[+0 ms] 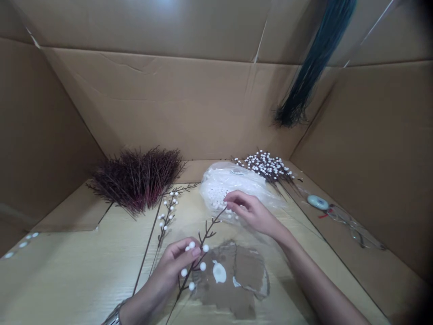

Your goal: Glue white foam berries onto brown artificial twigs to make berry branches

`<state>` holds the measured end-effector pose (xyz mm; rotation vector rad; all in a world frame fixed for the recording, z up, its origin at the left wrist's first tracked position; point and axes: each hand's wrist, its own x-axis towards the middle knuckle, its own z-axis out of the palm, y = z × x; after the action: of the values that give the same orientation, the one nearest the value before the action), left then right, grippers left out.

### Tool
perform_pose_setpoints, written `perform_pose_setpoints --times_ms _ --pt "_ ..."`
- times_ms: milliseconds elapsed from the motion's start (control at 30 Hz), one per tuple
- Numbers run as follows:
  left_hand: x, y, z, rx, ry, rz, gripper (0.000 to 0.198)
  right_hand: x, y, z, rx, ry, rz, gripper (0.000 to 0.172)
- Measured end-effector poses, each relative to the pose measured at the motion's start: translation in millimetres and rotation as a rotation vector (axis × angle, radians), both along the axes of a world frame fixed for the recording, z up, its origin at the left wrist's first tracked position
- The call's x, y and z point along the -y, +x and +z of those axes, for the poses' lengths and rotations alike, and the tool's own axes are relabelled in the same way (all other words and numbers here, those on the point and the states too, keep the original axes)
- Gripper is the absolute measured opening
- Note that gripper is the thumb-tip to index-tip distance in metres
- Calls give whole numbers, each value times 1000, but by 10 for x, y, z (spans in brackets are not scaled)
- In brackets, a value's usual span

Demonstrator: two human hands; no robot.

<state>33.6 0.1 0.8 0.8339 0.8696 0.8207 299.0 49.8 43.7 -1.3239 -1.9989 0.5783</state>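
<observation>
My left hand [179, 259] is closed around a brown artificial twig [209, 234], which slants up to the right. Several white berries [203, 266] sit on its lower part; the upper prongs are bare. My right hand [248, 210] has thumb and forefinger pinched together at the twig's top end, in front of a clear plastic bag [233, 178] of white beads. Whether a bead is between those fingertips, I cannot make out. Below the hands lies a torn piece of cardboard [250, 271] bearing a white glue patch [219, 272].
A big bundle of bare dark twigs [138, 180] lies back left, beside a single berried twig [167, 214]. Finished-looking berried twigs [265, 164] are piled back right. Glasses [352, 228] and a pale oval object [317, 201] rest at right. Dark green strands [314, 67] hang above; cardboard walls [169, 99] enclose the table.
</observation>
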Motion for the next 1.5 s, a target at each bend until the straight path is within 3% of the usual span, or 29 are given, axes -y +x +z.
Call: perform_pose_setpoints --times_ms 167,300,767,1100,1500 --pt "22 22 62 10 -85 -13 31 163 72 214 -288 154 68 11" --pt "39 21 91 7 -59 -69 31 240 76 270 -270 266 139 13" --pt "57 -6 112 77 -211 -132 28 313 72 272 -231 149 251 7" --pt "51 11 118 122 -258 -126 27 324 98 281 -241 146 278 4" --pt "37 1 85 164 -354 -138 26 342 107 243 -102 138 267 7"
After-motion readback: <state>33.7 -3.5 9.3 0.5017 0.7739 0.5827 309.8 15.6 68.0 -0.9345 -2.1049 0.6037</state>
